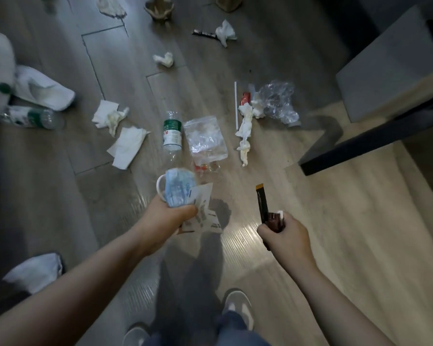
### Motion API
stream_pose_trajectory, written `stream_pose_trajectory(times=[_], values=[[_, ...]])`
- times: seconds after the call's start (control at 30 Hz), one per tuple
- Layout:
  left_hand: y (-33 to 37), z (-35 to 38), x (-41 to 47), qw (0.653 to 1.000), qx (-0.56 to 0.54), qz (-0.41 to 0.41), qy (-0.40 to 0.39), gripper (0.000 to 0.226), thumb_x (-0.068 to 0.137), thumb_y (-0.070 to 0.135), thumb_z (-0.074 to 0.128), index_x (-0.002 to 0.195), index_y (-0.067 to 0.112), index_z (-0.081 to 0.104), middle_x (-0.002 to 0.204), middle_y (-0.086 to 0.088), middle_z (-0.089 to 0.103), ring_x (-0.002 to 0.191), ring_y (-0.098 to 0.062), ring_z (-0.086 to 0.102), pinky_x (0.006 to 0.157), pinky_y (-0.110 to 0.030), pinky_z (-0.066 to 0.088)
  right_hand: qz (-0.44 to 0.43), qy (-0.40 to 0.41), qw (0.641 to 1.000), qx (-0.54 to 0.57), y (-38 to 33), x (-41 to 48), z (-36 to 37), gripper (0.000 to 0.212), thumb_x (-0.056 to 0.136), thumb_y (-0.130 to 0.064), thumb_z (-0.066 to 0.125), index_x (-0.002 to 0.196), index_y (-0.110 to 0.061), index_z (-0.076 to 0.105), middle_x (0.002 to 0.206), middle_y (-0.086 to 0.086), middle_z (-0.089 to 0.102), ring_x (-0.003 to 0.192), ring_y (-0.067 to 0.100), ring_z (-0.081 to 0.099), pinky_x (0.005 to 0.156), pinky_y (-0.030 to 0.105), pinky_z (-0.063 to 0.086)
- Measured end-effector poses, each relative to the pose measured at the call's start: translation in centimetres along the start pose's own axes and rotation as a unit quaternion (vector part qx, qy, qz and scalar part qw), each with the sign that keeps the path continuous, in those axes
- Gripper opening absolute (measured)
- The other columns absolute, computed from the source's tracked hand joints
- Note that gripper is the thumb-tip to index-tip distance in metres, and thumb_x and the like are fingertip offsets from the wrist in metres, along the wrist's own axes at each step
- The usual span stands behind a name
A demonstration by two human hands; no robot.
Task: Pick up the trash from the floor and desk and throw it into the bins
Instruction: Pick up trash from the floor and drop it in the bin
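Note:
My left hand (171, 216) is shut on a blue face mask (178, 187) and some printed paper packaging (203, 203). In my right hand (283, 232) I grip a dark brown snack wrapper (262, 204) that sticks upward. Just ahead on the wooden floor lie a crushed plastic bottle with a green label (171, 132) and a clear zip bag (205, 139). A twisted white tissue (245, 132), a white straw (236, 104) and crumpled clear plastic (276, 101) lie further right.
More tissues (110, 116) (129, 146) (164, 59) (225, 32), another bottle (33, 117) and white bags (44, 87) are scattered across the floor. A grey chair with a black leg (375, 136) stands at the right. My shoes (238, 305) are at the bottom.

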State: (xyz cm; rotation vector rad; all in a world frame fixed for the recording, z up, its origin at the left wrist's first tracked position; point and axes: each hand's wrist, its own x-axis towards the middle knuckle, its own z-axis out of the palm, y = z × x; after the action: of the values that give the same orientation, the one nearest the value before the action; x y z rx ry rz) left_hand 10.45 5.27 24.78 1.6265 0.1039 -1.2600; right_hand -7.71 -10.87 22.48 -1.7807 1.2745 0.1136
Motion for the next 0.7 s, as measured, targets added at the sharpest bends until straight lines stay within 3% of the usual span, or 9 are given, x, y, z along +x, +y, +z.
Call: stream_pose_trajectory(times=[0.1, 0.23, 0.4, 0.5, 0.6, 0.7], values=[[5.8, 1.4, -6.4, 1.000, 0.010, 0.016, -0.011, 0.030, 0.080, -0.005, 0.063, 0.108, 0.007, 0.061, 0.102, -0.018, 0.071, 0.094, -0.032, 0.070, 0.086, -0.052, 0.055, 0.003, 0.013, 1.000, 0.022, -5.3, -5.2, -5.4, 0.015, 0.074, -0.018, 0.064, 0.072, -0.006, 0.055, 0.064, 0.011, 0.060, 0.056, 0.015, 0.049, 0.054, 0.028, 0.041], [15.2, 4.8, -16.1, 0.999, 0.014, 0.046, -0.020, 0.023, 0.084, -0.006, 0.060, 0.096, 0.013, 0.063, 0.092, -0.012, 0.073, 0.087, -0.029, 0.071, 0.076, -0.042, 0.060, 0.007, 0.056, 0.997, 0.052, -12.6, -12.5, -14.6, 0.016, 0.074, -0.017, 0.063, 0.070, -0.008, 0.052, 0.066, 0.012, 0.062, 0.055, 0.015, 0.048, 0.053, 0.027, 0.038], [26.4, 9.1, -27.9, 0.993, 0.030, 0.105, -0.039, 0.026, 0.087, -0.011, 0.052, 0.097, 0.010, 0.063, 0.083, -0.006, 0.075, 0.078, -0.021, 0.073, 0.069, -0.036, 0.060, -0.011, 0.122, 0.987, 0.107, -21.2, -21.1, -25.6, 0.019, 0.073, -0.015, 0.064, 0.069, -0.004, 0.049, 0.067, 0.018, 0.060, 0.055, 0.016, 0.046, 0.053, 0.029, 0.037], [32.9, 11.9, -36.1, 0.985, 0.041, 0.151, -0.071, 0.023, 0.089, -0.009, 0.052, 0.097, 0.010, 0.062, 0.096, -0.015, 0.072, 0.085, -0.027, 0.071, 0.070, -0.035, 0.060, -0.041, 0.172, 0.976, 0.126, -26.9, -27.3, -33.0, 0.019, 0.074, -0.019, 0.066, 0.066, -0.011, 0.050, 0.065, 0.013, 0.060, 0.056, 0.015, 0.047, 0.052, 0.027, 0.036], [37.6, 13.9, -42.3, 0.975, 0.047, 0.191, -0.102, 0.016, 0.084, -0.001, 0.062, 0.094, 0.011, 0.063, 0.088, -0.010, 0.074, 0.085, -0.027, 0.071, 0.079, -0.041, 0.058, -0.085, 0.247, 0.956, 0.130, -30.9, -33.0, -38.4, 0.021, 0.073, -0.019, 0.066, 0.065, -0.011, 0.049, 0.066, 0.014, 0.061, 0.057, 0.016, 0.048, 0.053, 0.030, 0.037], [40.2, 15.4, -48.1, 0.956, 0.077, 0.229, -0.167, 0.011, 0.088, 0.000, 0.059, 0.096, 0.008, 0.061, 0.085, -0.010, 0.074, 0.079, -0.024, 0.073, 0.069, -0.034, 0.061, -0.105, 0.326, 0.932, 0.121, -33.2, -39.6, -41.9, 0.026, 0.074, -0.018, 0.066, 0.060, -0.015, 0.044, 0.060, 0.010, 0.057, 0.055, 0.014, 0.046, 0.052, 0.030, 0.036]])
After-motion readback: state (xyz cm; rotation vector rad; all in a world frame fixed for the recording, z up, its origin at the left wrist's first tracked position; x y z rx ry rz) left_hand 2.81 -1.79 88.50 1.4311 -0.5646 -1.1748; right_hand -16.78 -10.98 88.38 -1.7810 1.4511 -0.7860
